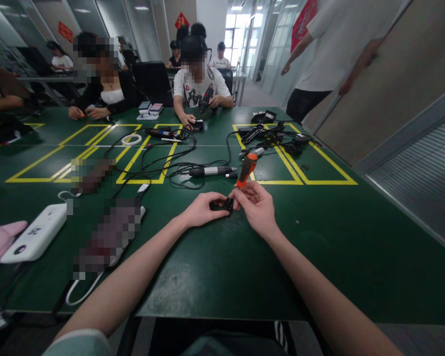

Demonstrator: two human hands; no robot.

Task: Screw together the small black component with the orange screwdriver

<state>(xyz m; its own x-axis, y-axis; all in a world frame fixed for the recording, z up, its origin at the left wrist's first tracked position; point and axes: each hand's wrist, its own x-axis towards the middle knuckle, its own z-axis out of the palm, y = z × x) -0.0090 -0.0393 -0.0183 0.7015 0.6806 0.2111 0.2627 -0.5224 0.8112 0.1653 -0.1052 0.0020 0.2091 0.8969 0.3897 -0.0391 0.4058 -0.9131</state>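
Left fingers [216,196] pinch a small black part [228,204]; right fingers [242,199] grip an orange-and-grey screwdriver [247,169].

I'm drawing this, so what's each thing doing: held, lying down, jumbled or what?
Screwdriver: in right hand, handle up, leaning
Small black part: in left hand
Black cables: jumbled together
Grey tool: lying on its side
White ring: lying flat
White box: lying flat
Co-worker's drill: held up
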